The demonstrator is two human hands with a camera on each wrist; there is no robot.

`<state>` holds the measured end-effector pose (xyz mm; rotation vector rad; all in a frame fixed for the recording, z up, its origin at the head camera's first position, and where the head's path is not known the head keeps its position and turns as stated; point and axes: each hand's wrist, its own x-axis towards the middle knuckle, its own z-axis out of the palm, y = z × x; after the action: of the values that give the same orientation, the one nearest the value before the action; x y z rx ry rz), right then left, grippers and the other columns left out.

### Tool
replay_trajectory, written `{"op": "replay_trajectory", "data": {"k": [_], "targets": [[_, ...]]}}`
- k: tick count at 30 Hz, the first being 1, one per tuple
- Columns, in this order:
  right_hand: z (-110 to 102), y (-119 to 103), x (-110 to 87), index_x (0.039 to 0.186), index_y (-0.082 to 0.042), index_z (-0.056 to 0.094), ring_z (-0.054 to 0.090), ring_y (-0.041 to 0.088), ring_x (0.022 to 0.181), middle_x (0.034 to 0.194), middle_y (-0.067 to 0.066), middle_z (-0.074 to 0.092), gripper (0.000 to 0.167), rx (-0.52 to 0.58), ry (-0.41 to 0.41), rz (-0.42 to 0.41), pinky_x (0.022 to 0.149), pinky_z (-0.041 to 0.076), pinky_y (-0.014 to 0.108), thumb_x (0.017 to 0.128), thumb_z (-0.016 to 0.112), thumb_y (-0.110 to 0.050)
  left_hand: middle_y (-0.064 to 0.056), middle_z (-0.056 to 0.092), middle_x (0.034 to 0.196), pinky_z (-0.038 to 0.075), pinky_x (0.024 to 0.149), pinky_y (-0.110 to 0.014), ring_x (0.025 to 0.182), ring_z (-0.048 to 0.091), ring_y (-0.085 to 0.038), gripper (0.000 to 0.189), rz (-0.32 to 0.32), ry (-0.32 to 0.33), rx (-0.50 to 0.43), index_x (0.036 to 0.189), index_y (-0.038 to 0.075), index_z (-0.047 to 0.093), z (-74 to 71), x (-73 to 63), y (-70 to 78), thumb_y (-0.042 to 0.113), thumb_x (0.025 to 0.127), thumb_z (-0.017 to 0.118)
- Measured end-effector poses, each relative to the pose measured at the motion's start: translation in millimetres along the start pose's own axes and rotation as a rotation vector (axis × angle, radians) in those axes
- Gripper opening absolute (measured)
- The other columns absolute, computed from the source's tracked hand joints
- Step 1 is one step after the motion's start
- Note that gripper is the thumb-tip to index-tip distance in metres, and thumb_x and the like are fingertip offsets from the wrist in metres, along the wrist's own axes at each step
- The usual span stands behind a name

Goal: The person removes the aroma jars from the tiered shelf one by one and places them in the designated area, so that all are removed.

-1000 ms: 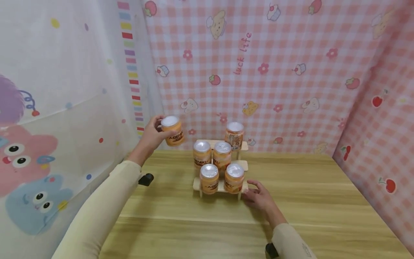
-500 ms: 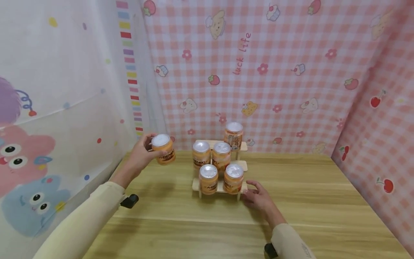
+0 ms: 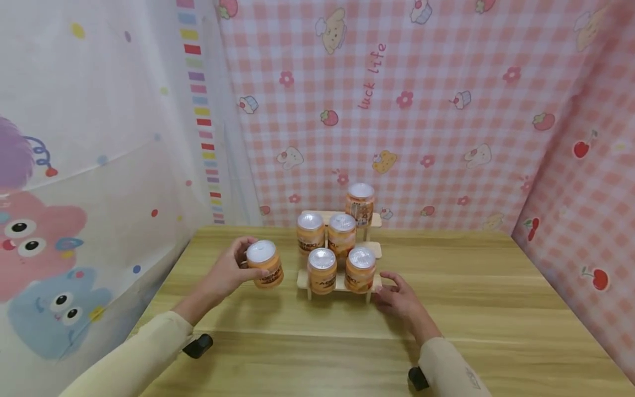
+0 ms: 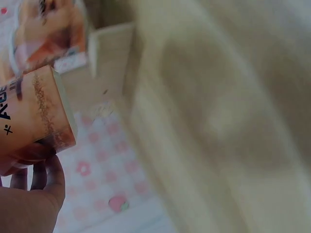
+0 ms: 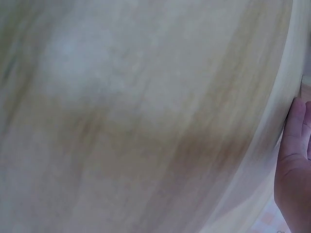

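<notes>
My left hand [image 3: 230,274] holds an orange can [image 3: 268,270] with a silver lid, thumb across its front and fingers round its far side. The can is upright over the table, left of a three-step wooden rack [image 3: 301,281]. In the left wrist view the fingertips press against the orange can [image 4: 36,116]. My right hand [image 3: 403,302] holds the right end of the rack's lowest step with thumb and fingers; in the right wrist view only part of that hand [image 5: 294,160] shows. Matching cans [image 3: 322,273] stand in pairs on the lowest and middle steps. One can [image 3: 360,207] occupies the top step's right.
The rack stands on a wood-grain table [image 3: 456,286]. Behind it hangs a pink checked cloth [image 3: 412,132], and a white patterned cloth [image 3: 124,193] closes off the left side. Dark wrist-camera mounts [image 3: 198,346] stick out below the sleeves.
My left hand has lowered the can from beside the top step to nearer the table, swinging left and then back right. The right hand and the rack have stayed in place.
</notes>
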<state>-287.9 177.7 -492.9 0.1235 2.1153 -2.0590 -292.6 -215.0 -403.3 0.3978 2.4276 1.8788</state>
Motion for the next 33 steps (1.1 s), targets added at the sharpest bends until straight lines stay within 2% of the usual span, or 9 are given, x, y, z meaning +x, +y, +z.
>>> {"op": "replay_trajectory", "data": {"k": [6, 11, 15, 21, 29, 33], "targets": [[0.2, 2.4, 3.6, 0.144, 0.0, 0.036, 0.065, 0.024, 0.096, 0.122, 0.023, 0.056, 0.047, 0.01, 0.011, 0.004, 0.084, 0.056, 0.045, 0.101, 0.055, -0.004, -0.022, 0.053, 0.13, 0.049, 0.093, -0.037, 0.114, 0.056, -0.031, 0.071, -0.004, -0.012, 0.004, 0.135, -0.003, 0.041, 23.0, -19.7, -16.5, 0.005, 0.078, 0.083], [0.1, 1.1, 4.1, 0.146, 0.0, 0.034, 0.065, 0.024, 0.096, 0.124, 0.024, 0.055, 0.05, 0.002, 0.003, 0.015, 0.086, 0.055, 0.047, 0.101, 0.055, -0.005, -0.019, 0.057, 0.125, 0.046, 0.099, -0.042, 0.112, 0.057, -0.028, 0.068, -0.007, -0.013, 0.014, 0.131, -0.002, 0.045, 45.2, -28.9, -30.7, 0.004, 0.076, 0.084], [-0.4, 0.1, 4.5, 0.147, 0.0, 0.035, 0.065, 0.023, 0.095, 0.126, 0.025, 0.055, 0.051, 0.005, 0.004, 0.026, 0.086, 0.055, 0.048, 0.101, 0.055, -0.004, -0.018, 0.057, 0.122, 0.045, 0.099, -0.044, 0.109, 0.058, -0.028, 0.067, 0.008, -0.041, -0.003, 0.129, -0.003, 0.046, 61.2, -31.3, -38.6, 0.001, 0.075, 0.085], [-0.3, -1.2, 3.7, 0.147, 0.001, 0.035, 0.066, 0.022, 0.093, 0.125, 0.024, 0.057, 0.051, 0.011, -0.001, 0.015, 0.084, 0.056, 0.047, 0.101, 0.055, -0.004, -0.018, 0.058, 0.12, 0.046, 0.098, -0.044, 0.108, 0.059, -0.03, 0.068, 0.031, -0.062, 0.003, 0.128, -0.005, 0.047, 77.3, -31.3, -47.5, -0.003, 0.072, 0.085], [-0.9, 2.2, 3.3, 0.148, 0.0, 0.035, 0.066, 0.024, 0.094, 0.127, 0.026, 0.056, 0.05, 0.002, 0.004, 0.013, 0.082, 0.056, 0.045, 0.102, 0.054, -0.004, -0.017, 0.057, 0.123, 0.046, 0.1, -0.047, 0.111, 0.058, -0.032, 0.07, 0.018, -0.102, -0.032, 0.13, -0.003, 0.047, 91.3, -29.5, -52.3, -0.002, 0.071, 0.085], [-1.0, 3.3, 3.7, 0.149, -0.001, 0.034, 0.066, 0.024, 0.095, 0.128, 0.027, 0.056, 0.051, 0.0, -0.002, 0.012, 0.082, 0.056, 0.044, 0.102, 0.054, -0.005, -0.017, 0.057, 0.123, 0.046, 0.099, -0.046, 0.112, 0.058, -0.033, 0.068, 0.019, -0.098, -0.024, 0.128, -0.003, 0.047, 93.9, -29.5, -55.3, -0.004, 0.071, 0.084]]}}
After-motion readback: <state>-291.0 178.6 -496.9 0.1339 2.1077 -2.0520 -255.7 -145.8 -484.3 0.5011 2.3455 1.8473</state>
